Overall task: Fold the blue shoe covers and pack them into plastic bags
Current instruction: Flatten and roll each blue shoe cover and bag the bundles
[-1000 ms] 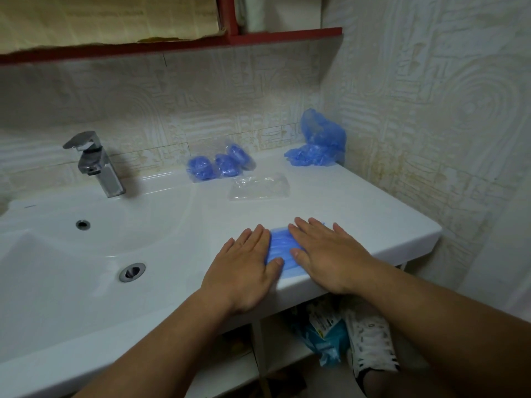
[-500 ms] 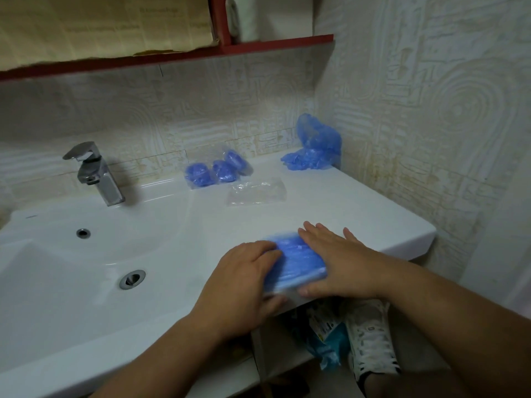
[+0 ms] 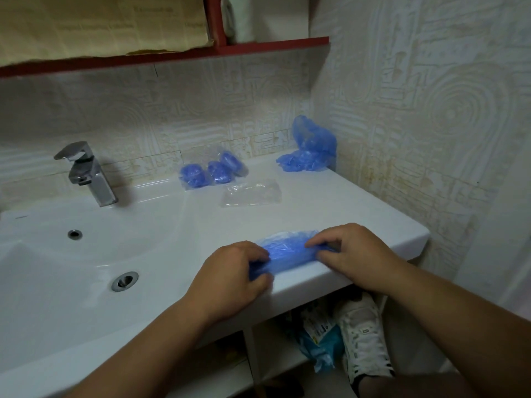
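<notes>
A folded blue shoe cover [image 3: 287,252] lies as a narrow strip along the front edge of the white counter [image 3: 330,202]. My left hand [image 3: 232,280] pinches its left end with curled fingers. My right hand [image 3: 353,251] pinches its right end between thumb and fingertips. An empty clear plastic bag [image 3: 251,193] lies flat behind it. Further back, a clear bag holding three rolled blue covers [image 3: 212,170] rests by the wall. A loose heap of blue shoe covers [image 3: 310,150] sits in the back right corner.
The white sink basin [image 3: 86,254] with its drain [image 3: 125,280] fills the left side, with a chrome tap [image 3: 86,173] behind it. A red shelf [image 3: 172,57] hangs overhead. Below the counter are a white shoe [image 3: 365,337] and a blue packet [image 3: 321,346].
My hands went from pressing flat on the blue cover to curling around it, folding it into a narrower strip. They now pinch its two ends, set further apart.
</notes>
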Available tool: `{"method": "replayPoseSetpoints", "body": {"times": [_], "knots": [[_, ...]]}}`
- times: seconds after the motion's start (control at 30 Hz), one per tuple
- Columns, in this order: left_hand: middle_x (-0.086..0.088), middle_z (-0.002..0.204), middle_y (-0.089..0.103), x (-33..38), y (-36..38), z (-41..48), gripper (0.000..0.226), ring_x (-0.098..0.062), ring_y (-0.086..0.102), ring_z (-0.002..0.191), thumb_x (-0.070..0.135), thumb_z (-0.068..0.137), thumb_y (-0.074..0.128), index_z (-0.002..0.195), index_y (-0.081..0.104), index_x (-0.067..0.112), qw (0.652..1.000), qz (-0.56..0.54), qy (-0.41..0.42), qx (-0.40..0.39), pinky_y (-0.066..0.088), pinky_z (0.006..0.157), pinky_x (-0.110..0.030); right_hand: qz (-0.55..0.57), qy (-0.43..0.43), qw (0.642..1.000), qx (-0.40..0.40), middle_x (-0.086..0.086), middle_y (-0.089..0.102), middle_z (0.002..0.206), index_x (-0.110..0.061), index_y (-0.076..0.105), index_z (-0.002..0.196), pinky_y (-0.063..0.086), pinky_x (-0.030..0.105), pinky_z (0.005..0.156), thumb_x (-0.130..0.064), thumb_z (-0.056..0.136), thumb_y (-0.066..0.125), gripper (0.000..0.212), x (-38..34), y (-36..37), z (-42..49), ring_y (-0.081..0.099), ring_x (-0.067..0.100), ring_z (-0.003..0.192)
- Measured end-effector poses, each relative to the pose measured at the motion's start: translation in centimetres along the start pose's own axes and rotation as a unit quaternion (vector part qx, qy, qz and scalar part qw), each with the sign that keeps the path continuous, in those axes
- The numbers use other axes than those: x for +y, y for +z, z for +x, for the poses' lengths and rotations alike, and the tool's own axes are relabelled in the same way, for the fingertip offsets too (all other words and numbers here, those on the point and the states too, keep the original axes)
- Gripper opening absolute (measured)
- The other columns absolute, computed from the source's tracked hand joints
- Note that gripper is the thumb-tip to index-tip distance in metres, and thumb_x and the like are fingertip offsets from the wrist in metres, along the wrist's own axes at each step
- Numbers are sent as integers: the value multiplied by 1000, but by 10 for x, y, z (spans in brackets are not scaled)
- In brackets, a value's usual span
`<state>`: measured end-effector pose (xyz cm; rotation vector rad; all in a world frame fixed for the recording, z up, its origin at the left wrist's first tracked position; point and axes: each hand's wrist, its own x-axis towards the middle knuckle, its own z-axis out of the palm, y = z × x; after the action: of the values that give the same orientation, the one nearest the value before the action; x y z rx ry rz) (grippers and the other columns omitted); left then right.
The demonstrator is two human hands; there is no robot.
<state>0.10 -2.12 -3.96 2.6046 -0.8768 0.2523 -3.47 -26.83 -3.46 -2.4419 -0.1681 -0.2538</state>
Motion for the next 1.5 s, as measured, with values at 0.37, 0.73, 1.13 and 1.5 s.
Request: {"method": "replayPoseSetpoints", "body": {"times": [0.37,0.73,1.13,1.5], "knots": [[-12,67,66,-18,-10,19,41,-26,63,68,43,89,66,67,71,8,954,-71,-290,28,47,62,-35,19,99,989,104,-9,70,89,-23,76,97,43,23,71,-25,93,63,14,-2,19,24,62,8,82],[-6,139,52,-12,2,8,47,-29,47,127,39,90,49,132,55,19,986,55,-60,147,37,105,-41,-134,107,976,136,-4,73,96,-23,75,95,51,32,81,-27,96,52,23,-15,32,33,62,18,85],[9,164,-12,10,9,7,75,-16,-11,152,69,95,14,156,-8,32,972,139,-54,-183,-1,124,-43,-255,140,944,154,0,67,110,-24,68,114,41,35,89,-41,99,48,30,-19,25,33,54,20,99],[10,163,-17,6,10,7,66,-17,-16,151,60,100,17,154,-12,36,969,133,-48,-202,-5,124,-40,-153,-47,968,-193,-18,-12,163,-35,-8,155,-6,37,123,-75,82,2,84,-58,48,-4,-12,1,148]]}}
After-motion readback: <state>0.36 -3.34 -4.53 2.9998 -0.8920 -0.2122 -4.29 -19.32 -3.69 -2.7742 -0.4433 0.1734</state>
